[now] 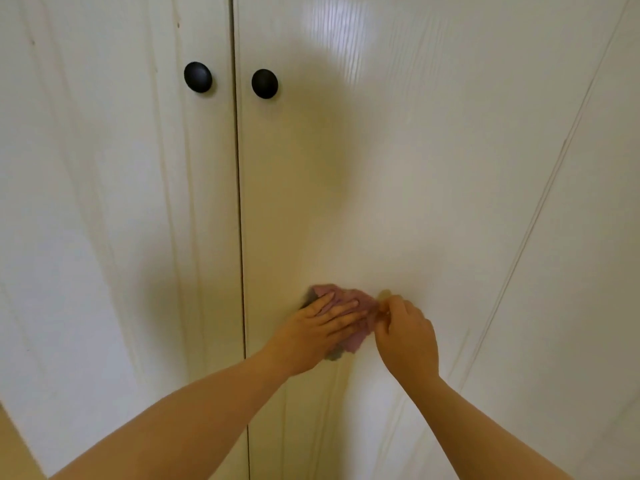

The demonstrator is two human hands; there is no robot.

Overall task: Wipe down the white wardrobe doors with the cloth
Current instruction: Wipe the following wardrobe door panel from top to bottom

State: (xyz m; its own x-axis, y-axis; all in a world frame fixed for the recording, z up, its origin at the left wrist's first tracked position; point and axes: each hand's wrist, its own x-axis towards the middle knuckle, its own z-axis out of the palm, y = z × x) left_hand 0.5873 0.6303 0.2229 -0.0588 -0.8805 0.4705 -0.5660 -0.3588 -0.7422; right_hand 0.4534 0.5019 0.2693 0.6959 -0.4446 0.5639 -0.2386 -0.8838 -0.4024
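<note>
Fingers (343, 311) of the left hand (311, 336) are lying straight, slightly spread, pressing the cloth (358, 336) flat on the right wardrobe door (433, 185) well below its black knob (264, 83), while the right hand (407, 332) is pinching the cloth's edge, so even pressure and overlapping strokes are looking wisest.

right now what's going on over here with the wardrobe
A person is wiping the right-hand wardrobe door with a pinkish cloth. The left hand presses it flat against the door, while the right hand pinches the cloth's right edge. They are working low on the door, well below the two black knobs, just right of the gap between the doors.
</note>
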